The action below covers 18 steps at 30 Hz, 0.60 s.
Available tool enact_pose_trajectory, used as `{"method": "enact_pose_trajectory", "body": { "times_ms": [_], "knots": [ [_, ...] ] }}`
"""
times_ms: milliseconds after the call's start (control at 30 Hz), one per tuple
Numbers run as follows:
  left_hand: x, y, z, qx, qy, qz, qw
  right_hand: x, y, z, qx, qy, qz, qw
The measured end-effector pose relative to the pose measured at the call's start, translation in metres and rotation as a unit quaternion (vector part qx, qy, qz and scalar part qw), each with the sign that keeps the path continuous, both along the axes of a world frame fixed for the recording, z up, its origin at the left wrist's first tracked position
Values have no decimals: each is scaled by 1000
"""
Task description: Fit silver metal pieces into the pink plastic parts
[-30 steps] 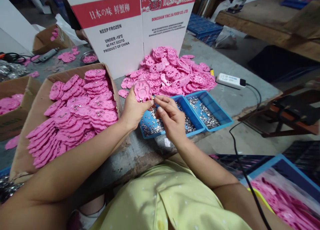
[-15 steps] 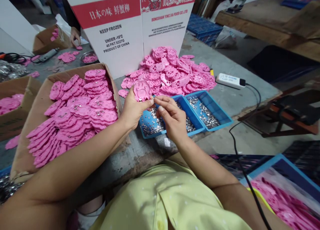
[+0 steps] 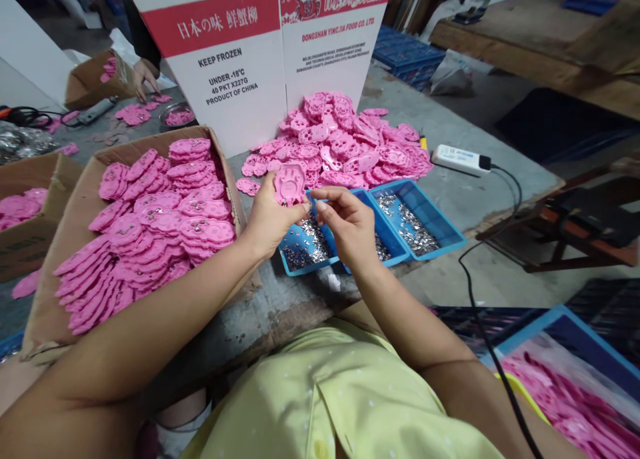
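My left hand [image 3: 265, 219] grips a pink plastic piece [image 3: 290, 181] with a raised outline, its thumb across the lower edge. Close by on the right, my right hand [image 3: 354, 232] has its thumb and forefinger curled together; anything tiny between them is too small to make out. Both hands are above a blue tray [image 3: 311, 268] of small shiny metal parts [image 3: 313, 242]. A second blue tray [image 3: 447, 227] with similar metal parts sits to the right. Behind the hands lies a heap of pink pieces [image 3: 350, 142].
At left stands a cardboard box [image 3: 43, 306] filled with stacked pink pieces. A tall white carton [image 3: 240, 122] rises behind. A white device [image 3: 460, 159] with a black cable lies at right. Across the table, another person's hand [image 3: 145, 78] touches pink pieces. A blue crate [image 3: 555, 326] stands lower right.
My right hand has drawn slightly away to the right from my left thumb. The held pink piece has shifted a little to the right. The other person's hand has moved slightly left.
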<state>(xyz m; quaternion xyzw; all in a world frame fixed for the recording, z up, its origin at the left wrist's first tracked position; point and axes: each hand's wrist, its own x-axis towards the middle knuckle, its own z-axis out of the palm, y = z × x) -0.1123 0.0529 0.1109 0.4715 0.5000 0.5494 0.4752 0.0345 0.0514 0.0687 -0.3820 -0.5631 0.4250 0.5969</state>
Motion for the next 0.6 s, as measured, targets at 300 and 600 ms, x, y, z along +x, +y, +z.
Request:
{"method": "enact_pose_trajectory", "body": {
  "times_ms": [300, 600],
  "knots": [
    [-1, 2, -7, -9, 35, -2, 999, 3, 8, 3, 93, -82, -22, 992],
    [1, 2, -5, -11, 30, 3, 1000, 3, 8, 1, 29, -74, -3, 997]
  ]
}}
